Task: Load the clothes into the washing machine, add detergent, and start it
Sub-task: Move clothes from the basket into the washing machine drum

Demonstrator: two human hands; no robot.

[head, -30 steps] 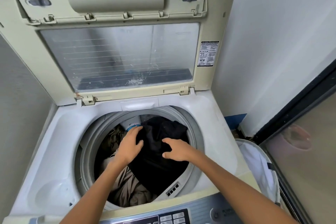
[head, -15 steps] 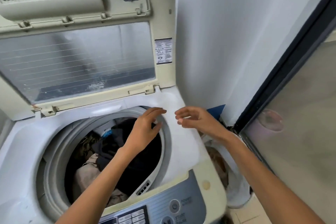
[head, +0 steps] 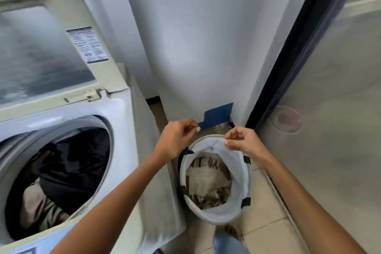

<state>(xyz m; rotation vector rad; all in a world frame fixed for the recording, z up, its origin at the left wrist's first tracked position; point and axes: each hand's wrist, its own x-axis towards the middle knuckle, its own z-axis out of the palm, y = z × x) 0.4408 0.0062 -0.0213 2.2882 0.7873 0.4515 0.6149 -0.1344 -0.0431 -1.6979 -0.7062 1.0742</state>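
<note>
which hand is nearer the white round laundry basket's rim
Right. The right hand hovers over the far rim of the white round fabric laundry basket; the left hand hangs above its left side, toward the washing machine.

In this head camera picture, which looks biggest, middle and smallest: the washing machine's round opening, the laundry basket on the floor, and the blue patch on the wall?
1. Washing machine opening, largest, though cut off at the left edge and nearer the camera.
2. Laundry basket.
3. Blue patch, clearly smallest.
</note>
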